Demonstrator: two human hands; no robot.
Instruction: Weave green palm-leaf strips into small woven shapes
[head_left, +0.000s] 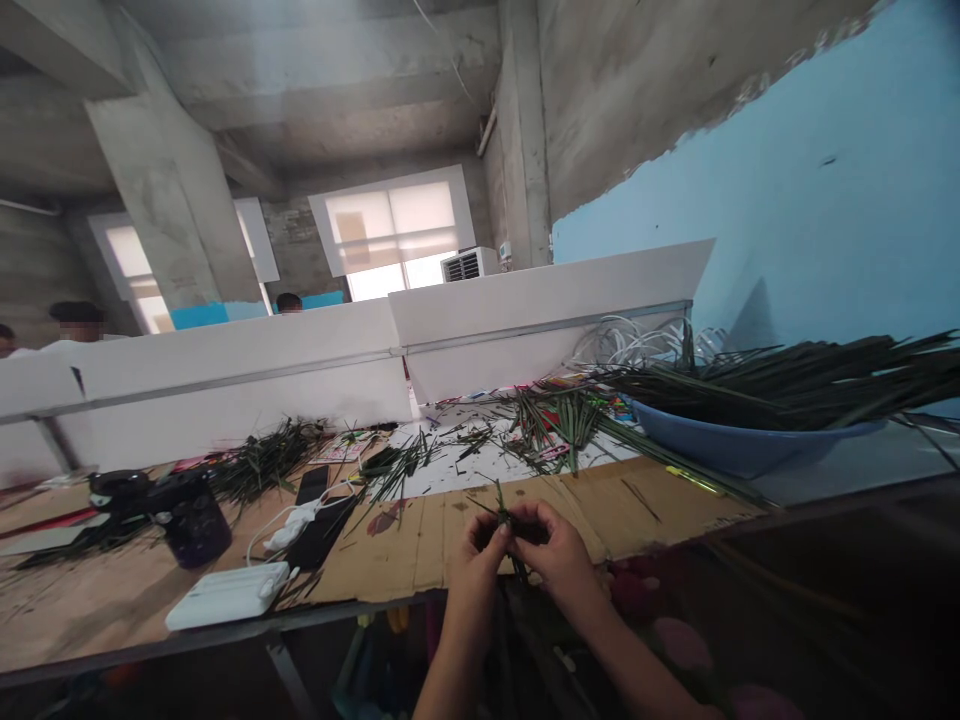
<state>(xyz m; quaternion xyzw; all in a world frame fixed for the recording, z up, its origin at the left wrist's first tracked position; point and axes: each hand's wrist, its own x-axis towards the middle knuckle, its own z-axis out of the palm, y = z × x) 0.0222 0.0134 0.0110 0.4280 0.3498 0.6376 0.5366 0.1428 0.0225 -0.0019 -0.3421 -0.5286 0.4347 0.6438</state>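
Note:
Both hands meet over the near edge of a cardboard sheet [420,560], pinching dark green leaf strips [501,497] between them. My left hand [480,545] is closed, its thumb pressed against the strips from the left. From the other side my right hand [546,540] is closed on the same strips, thumb and fingertips together. Thin ends stick up above the fingers, and darker lengths hang below. How the strips are folded inside the fingers is hidden.
A blue basin [720,435] heaped with long green leaves [810,375] stands at right. Cut leaf pieces [555,425] lie behind the cardboard. Leftward are a white power bank [229,592], a cable, a dark jar [191,520] and a leaf pile [270,455]. White partitions [540,310] stand behind.

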